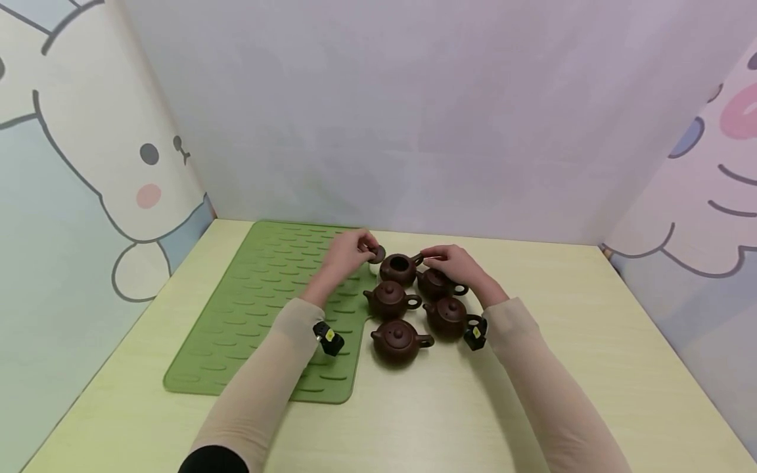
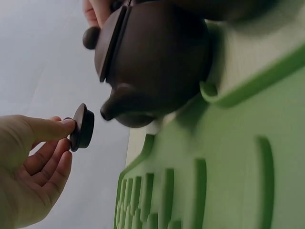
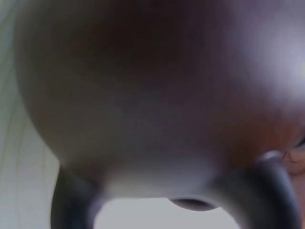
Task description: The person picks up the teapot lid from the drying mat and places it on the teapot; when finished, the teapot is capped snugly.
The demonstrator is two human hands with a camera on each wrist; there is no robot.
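Note:
Between thumb and fingers my left hand (image 1: pixel 347 253) pinches a small dark brown lid (image 1: pixel 379 255) by its knob; the left wrist view shows the lid (image 2: pixel 86 130) tilted on edge, held in the air. Just right of it stands an open brown teapot (image 1: pixel 390 272), its round mouth uncovered. My right hand (image 1: pixel 457 264) holds that teapot's handle (image 1: pixel 419 259) with its fingertips, reaching over a lidded teapot (image 1: pixel 434 284) that it partly hides. In the right wrist view a blurred teapot body (image 3: pixel 143 109) fills most of the picture and covers nearly all of the hand.
Nearer the front stand more lidded brown teapots: one in the middle row (image 1: pixel 387 301), one at right (image 1: pixel 447 319) by the right wrist, and one in front (image 1: pixel 396 343). A green ribbed mat (image 1: pixel 248 315) lies left on the pale table (image 1: pixel 591 368). A wall (image 1: pixel 402 131) rises behind.

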